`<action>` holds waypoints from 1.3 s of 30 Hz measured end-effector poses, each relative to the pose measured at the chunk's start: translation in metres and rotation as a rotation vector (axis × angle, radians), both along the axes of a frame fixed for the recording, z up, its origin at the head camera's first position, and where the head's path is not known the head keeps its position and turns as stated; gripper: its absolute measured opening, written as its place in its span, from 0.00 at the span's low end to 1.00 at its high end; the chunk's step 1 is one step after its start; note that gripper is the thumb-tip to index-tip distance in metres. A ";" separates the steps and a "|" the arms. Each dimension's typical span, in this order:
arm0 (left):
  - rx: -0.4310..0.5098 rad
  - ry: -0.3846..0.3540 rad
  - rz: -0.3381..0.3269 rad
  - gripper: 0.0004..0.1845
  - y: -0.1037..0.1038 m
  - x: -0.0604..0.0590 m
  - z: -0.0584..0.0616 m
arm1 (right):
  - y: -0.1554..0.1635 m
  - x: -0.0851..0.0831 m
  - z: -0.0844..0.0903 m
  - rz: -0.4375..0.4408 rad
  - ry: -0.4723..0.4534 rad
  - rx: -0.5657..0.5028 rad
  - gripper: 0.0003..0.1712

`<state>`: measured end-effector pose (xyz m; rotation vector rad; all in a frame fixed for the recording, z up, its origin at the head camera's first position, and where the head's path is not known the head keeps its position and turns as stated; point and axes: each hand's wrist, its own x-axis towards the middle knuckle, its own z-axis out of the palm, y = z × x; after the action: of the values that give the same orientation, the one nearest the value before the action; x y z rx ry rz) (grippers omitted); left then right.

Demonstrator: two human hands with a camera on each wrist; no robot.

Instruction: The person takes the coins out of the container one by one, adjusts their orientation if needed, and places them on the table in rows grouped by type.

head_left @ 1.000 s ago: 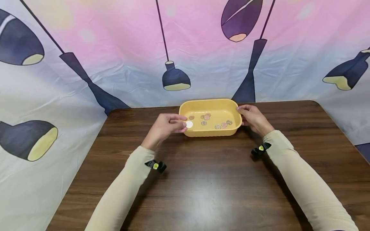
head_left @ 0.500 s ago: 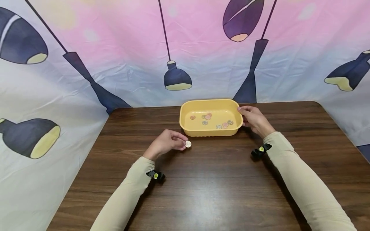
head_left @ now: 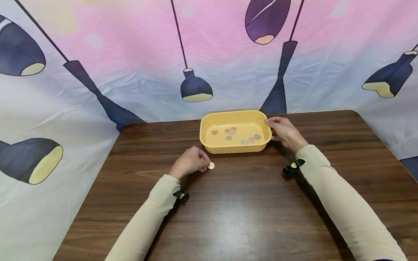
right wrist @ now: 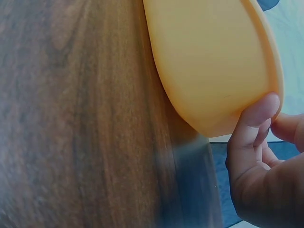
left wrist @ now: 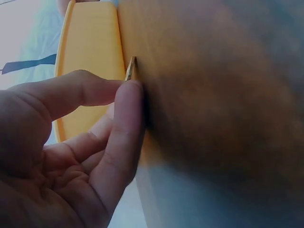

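Dark wooden table (head_left: 248, 203) carries it all: left hand (head_left: 190, 162) pinches 1 silver coin (head_left: 211, 165) against the wood before the yellow tray (head_left: 209, 145); lay it flat gently while the right hand (head_left: 285, 132) grips the tray's rim.

Desk (head_left: 248, 203): dark wood-grain top with rounded far corners, its far and left edges met by a printed cloth backdrop. Resting directly on it — a yellow plastic tray (head_left: 236, 148), near the far edge at centre, and a single silver coin (head_left: 211, 165), just in front of the tray's near left corner and apart from it. The coin's edge meets the desk surface in the left wrist view.
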<state>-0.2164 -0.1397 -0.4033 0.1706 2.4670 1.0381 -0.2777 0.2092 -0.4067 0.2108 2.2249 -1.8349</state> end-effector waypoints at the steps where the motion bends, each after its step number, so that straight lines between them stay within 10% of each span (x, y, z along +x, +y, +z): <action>1: -0.013 0.001 -0.003 0.04 0.000 0.000 0.001 | 0.000 0.000 0.000 0.002 -0.002 0.005 0.31; 39: 0.114 -0.051 0.067 0.07 -0.015 -0.006 -0.004 | 0.000 -0.005 0.002 0.020 -0.016 0.016 0.30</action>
<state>-0.2228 -0.1547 -0.4070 0.0969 2.3841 1.1978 -0.2822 0.2090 -0.4052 0.2044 2.2229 -1.7996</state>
